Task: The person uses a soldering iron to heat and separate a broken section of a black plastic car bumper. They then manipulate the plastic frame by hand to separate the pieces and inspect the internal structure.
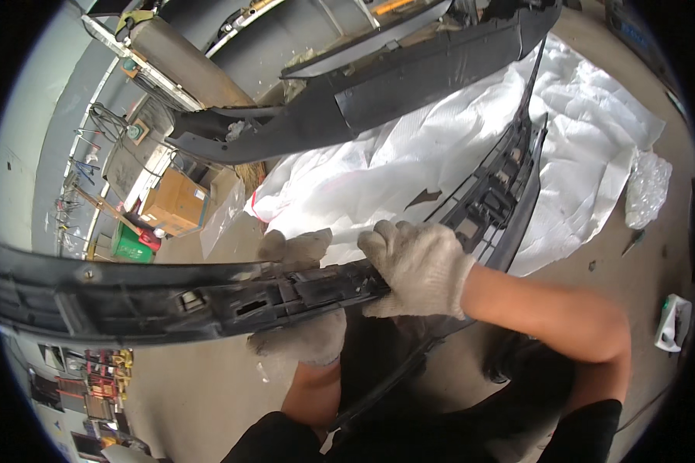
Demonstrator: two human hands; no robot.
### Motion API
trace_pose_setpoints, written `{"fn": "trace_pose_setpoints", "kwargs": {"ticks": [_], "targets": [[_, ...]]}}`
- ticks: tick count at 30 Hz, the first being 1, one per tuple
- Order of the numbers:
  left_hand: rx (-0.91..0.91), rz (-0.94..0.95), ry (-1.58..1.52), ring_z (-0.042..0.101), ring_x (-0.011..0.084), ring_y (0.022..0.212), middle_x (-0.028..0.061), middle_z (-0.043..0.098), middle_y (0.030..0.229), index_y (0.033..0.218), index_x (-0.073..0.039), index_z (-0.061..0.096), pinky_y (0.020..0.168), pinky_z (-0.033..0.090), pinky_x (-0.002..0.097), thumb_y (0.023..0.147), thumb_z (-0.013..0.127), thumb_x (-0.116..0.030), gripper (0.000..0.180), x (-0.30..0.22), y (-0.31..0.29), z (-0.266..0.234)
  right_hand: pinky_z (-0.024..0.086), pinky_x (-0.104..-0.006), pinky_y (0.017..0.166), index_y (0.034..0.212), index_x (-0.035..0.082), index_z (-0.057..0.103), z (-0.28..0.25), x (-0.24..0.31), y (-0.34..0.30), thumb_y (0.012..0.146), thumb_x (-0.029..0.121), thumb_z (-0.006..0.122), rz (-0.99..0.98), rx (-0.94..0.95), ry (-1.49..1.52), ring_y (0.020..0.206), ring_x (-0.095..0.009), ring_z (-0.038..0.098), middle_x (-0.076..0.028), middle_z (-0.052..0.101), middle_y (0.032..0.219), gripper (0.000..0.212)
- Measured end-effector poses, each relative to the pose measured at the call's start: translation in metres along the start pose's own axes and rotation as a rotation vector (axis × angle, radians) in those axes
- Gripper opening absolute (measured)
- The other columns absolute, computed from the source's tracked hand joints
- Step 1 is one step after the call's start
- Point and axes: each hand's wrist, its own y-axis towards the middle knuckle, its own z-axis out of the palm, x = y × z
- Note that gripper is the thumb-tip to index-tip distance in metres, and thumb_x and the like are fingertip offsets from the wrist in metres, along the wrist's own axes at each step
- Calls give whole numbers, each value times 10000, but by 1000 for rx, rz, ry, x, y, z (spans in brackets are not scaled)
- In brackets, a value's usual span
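Note:
A long black plastic car trim strip [155, 301], its ribbed and slotted side showing, runs from the left edge to the middle. My left hand [305, 339], in a pale knit glove, is closed around it from below, with fingers curling over the far edge. Also gloved, my right hand [421, 266] grips the strip near its right part from above. Beyond that hand, a black slotted frame section [490, 204] with clips slopes up to the right over a white padded sheet [378, 181]. Whether the two pieces are joined is hidden under my right hand.
A large dark bumper [432, 81] lies across the far side of the sheet. To the left stand a cardboard box [175, 202], a green bin [131, 243] and a tall grey cylinder [185, 62]. Clear plastic wrap [648, 189] and a white container [674, 322] lie at right.

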Motion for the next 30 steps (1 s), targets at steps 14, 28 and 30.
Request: {"fn": "trace_pose_setpoints", "kwargs": {"ticks": [14, 28, 30], "targets": [[750, -151, -64, 580, 317, 1191, 169, 584, 1256, 1397, 36, 445, 1004, 477, 422, 788, 774, -628, 959, -41, 29, 20, 570, -442, 739, 1380, -66, 449, -24, 59, -33, 822, 401, 728, 410, -230, -7, 892, -332, 696, -239, 655, 1029, 779], [1022, 223, -32, 519, 371, 1247, 180, 557, 1255, 1311, -47, 489, 1189, 313, 516, 608, 895, -418, 893, 36, -75, 57, 539, -267, 833, 1306, 16, 588, -70, 96, -176, 914, 106, 728, 577, -66, 304, 1000, -116, 636, -68, 669, 1163, 426], [993, 240, -56, 551, 340, 1155, 142, 575, 1147, 1203, -75, 534, 1171, 332, 526, 633, 860, -316, 699, 39, -79, 69, 540, -306, 848, 1250, 20, 630, -74, 96, -179, 884, 200, 761, 716, -126, 229, 1017, -171, 661, -101, 688, 1143, 429]]}}
